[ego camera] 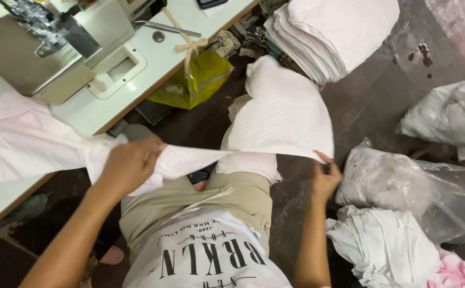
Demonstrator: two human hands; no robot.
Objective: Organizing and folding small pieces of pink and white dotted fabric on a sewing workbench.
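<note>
I keep my left hand (pixel 131 162) clamped on the pink fabric (pixel 24 138) while my right hand (pixel 325 178), at 3 o'clock, pinches the white panel (pixel 285 114) corner taut.

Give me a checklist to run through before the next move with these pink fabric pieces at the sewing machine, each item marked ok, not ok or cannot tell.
1. Left hand grips the pink dotted fabric: ok.
2. Right hand pinches the corner of the white-pink fabric piece: ok.
3. Fabric on the sewing table lies flat: not ok, it is bunched.
4. Fabric sits under the sewing machine needle: cannot tell.
5. Stack of cut pieces stands apart from both hands: ok.
6. Lifted piece hangs free of the plastic bag: ok.
</note>
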